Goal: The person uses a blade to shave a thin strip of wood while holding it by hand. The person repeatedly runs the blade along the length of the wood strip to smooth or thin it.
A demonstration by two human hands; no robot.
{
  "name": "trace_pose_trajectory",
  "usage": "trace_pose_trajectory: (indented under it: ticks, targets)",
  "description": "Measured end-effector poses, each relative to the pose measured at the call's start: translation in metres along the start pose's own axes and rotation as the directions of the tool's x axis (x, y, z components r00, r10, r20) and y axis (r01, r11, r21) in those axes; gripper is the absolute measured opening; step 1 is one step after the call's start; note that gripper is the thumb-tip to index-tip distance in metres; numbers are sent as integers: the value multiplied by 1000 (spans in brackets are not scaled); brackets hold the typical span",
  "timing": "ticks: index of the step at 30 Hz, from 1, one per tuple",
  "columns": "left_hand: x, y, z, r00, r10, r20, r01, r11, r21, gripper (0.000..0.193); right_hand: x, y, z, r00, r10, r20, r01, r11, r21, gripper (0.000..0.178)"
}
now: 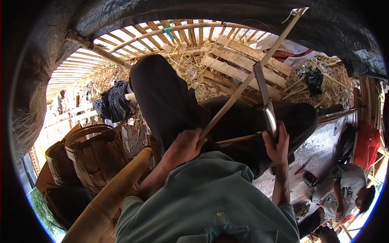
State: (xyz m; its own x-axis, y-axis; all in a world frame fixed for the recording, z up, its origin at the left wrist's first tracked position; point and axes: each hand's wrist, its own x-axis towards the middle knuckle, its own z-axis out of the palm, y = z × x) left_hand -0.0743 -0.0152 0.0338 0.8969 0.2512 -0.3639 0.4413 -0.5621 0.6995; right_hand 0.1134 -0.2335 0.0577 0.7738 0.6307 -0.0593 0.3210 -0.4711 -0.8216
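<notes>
My left hand (184, 146) is closed round the near end of a long, thin bamboo strip (237, 95), beside my raised left knee. The strip slants up and away to the right, past the top of my right leg. In my right hand (278, 146), fingers wrapped round its handle, is a knife (263, 91) with a long straight blade pointing away from me. The blade's tip end lies against or just over the strip; which of the two I cannot tell. My legs (160, 99) are in dark trousers, the right one folded sideways.
A thick bamboo pole (107, 200) slants along my left, next to woven baskets (95, 158). Dark cloth (115, 101) hangs beyond my left knee. Ahead lie wooden slats (243, 67) on straw, before a bamboo fence (154, 34). Another person (352, 186) sits at the right, near a red bag (366, 146).
</notes>
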Motion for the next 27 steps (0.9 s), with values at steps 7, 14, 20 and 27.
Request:
trace_pose_trajectory:
  ticks: [7,14,20,27]
  targets:
    - [5,12,5,963,-16,-267,-93,915,-392,14,23,14,-5,993,-89,-72,91,996,23,31]
    - [86,32,1,985,5,-174,-112,781,-615,28,61,4,4,936,-341,-83,343,939,6,43]
    - [168,75,-39,989,-76,-123,-46,640,-767,20,69,19,19,963,-230,-139,235,972,18,35]
    - [227,122,-84,994,105,3,-65,637,-768,21,63,27,25,979,72,-191,20,897,442,22]
